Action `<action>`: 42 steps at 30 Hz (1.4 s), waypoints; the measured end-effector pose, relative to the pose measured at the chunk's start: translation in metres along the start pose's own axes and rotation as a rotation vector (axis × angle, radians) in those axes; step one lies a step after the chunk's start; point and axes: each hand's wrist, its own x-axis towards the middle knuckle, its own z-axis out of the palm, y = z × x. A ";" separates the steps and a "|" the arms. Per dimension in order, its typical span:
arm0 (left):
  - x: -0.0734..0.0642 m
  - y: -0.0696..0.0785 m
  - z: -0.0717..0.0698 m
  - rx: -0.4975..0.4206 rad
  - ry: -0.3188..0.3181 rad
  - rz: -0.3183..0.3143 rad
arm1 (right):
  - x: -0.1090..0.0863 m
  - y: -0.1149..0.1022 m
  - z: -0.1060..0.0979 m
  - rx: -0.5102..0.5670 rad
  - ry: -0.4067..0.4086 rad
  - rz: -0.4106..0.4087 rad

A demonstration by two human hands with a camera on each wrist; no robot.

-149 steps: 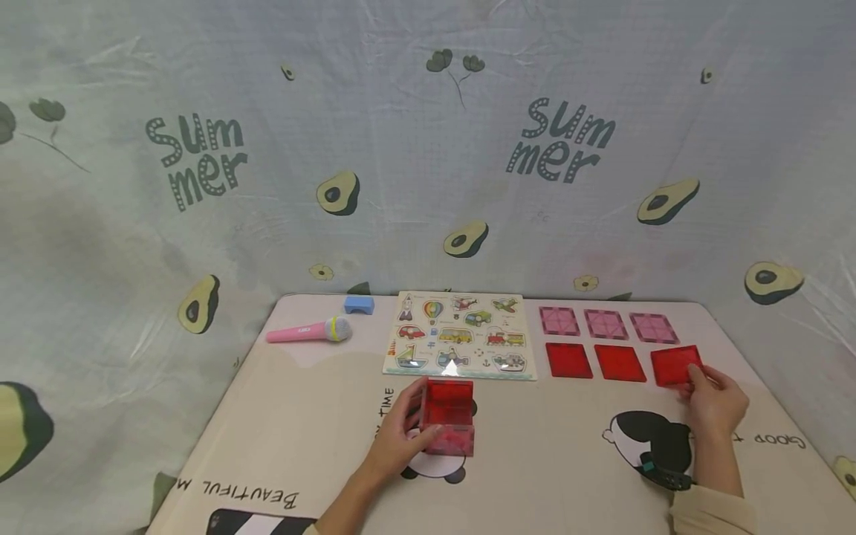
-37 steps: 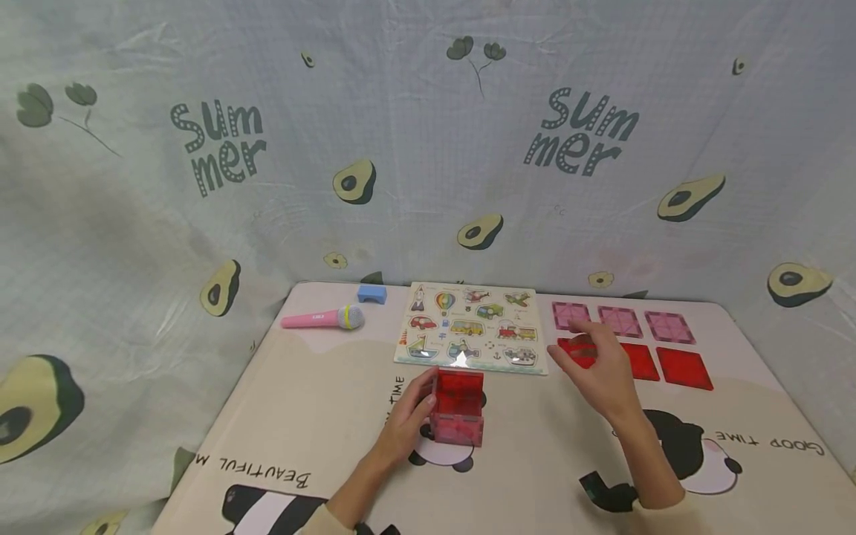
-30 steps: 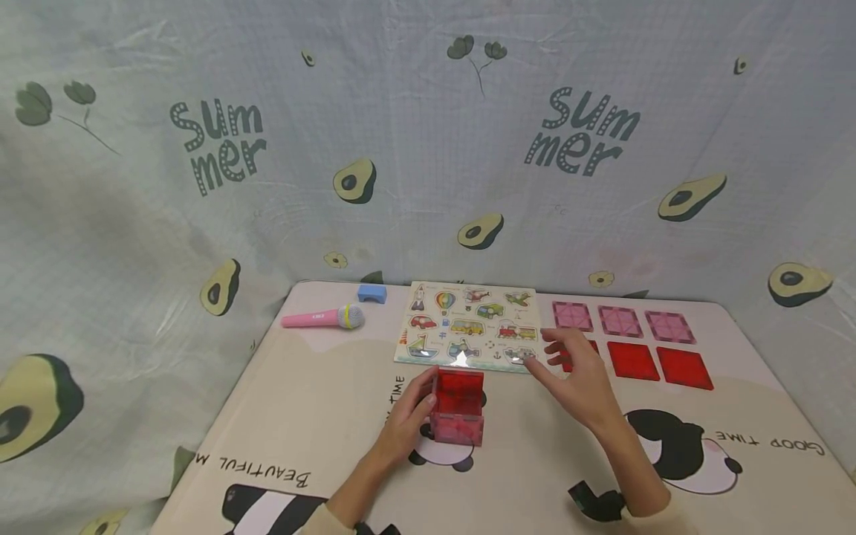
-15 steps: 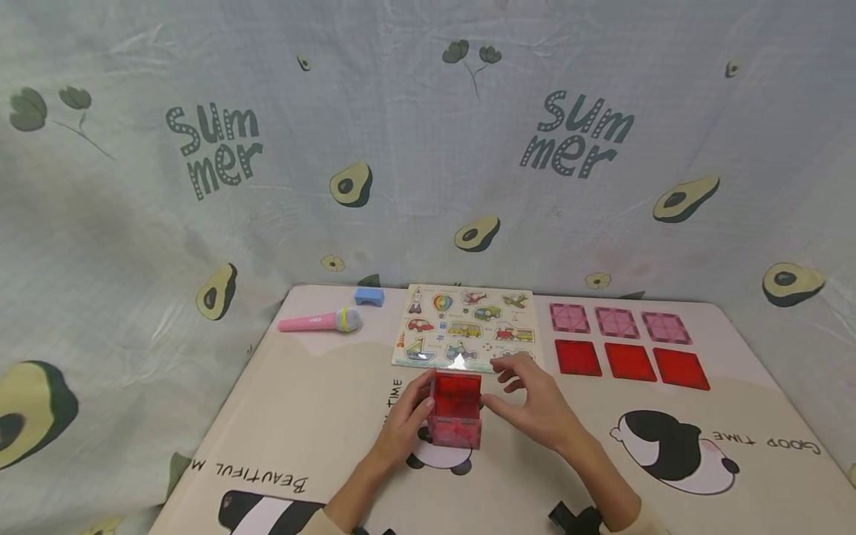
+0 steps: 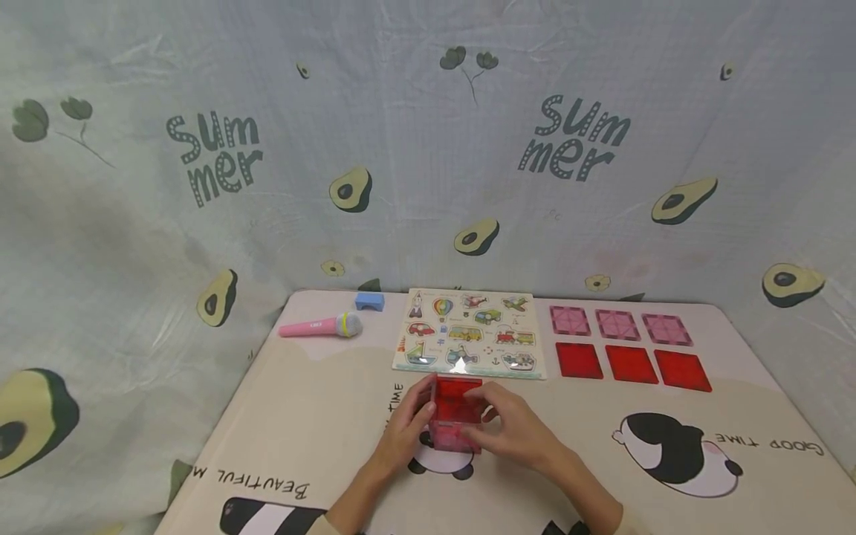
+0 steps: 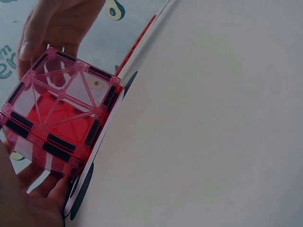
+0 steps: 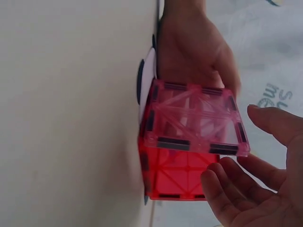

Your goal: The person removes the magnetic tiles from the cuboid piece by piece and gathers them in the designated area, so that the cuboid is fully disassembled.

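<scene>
A small open-topped box of magnetic tiles (image 5: 449, 438) stands on the table in front of the puzzle board. Its front is a pink tile (image 6: 64, 92) with black magnet strips; red tiles (image 7: 177, 175) show behind and below that. My left hand (image 5: 401, 429) grips the box's left side, thumb near the front edge, fingers along the outer wall. At the right side, my right hand (image 5: 516, 429) has its fingers over the red interior and its thumb before the pink front. In the right wrist view, its thumb and loosely bent fingers (image 7: 218, 189) stand spread around the box's near edge.
Three pink tiles (image 5: 617, 325) lie in a row at the back right, with three red tiles (image 5: 631, 365) in front of them. Behind the box lies a vehicle picture puzzle board (image 5: 468, 334). A pink toy microphone (image 5: 314, 327) and a blue block (image 5: 369, 301) lie at the back left.
My right hand has let go of the red tile at the far right of its row and moved left to the box. My left hand has stayed at the box.
</scene>
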 end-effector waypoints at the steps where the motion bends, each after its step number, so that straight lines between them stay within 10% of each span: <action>1: 0.000 0.000 0.000 0.002 0.001 0.000 | -0.001 0.001 0.001 0.000 -0.014 0.010; 42: 0.000 -0.003 0.000 -0.021 -0.014 0.034 | -0.004 0.014 0.013 -0.052 -0.129 0.052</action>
